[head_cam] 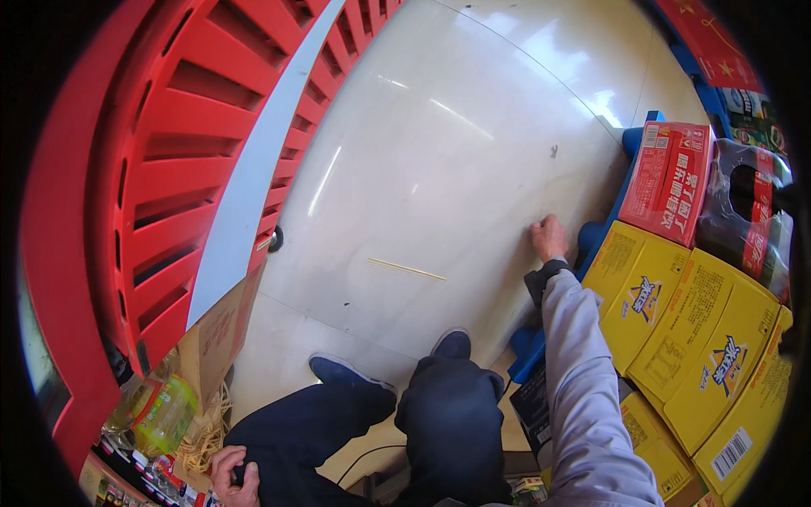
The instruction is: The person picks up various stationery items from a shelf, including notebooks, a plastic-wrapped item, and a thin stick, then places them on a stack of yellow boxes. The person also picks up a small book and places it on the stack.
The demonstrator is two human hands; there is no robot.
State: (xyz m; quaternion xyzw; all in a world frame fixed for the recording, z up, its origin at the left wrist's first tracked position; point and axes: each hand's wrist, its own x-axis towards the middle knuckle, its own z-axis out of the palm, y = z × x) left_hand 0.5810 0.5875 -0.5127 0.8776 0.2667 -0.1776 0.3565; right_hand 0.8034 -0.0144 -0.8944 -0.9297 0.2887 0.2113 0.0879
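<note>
My right hand [549,238] reaches forward, low over the pale floor beside a blue plastic pallet [593,244]; its fingers are curled, and whether something small is between them cannot be told. My left hand [235,476] rests at my left knee with bent fingers, and nothing shows in it. A pair of thin pale sticks or straws [407,269] lies on the floor ahead of my dark shoes. Farther off, a small dark scrap [554,151] lies on the floor.
Yellow drink cartons [684,336], a red carton [666,180] and shrink-wrapped dark bottles [741,209] are stacked at right. A red slotted plastic rack [184,152] stands at left, with a cardboard box [218,336] and a green-labelled plastic container [166,412] near its lower end.
</note>
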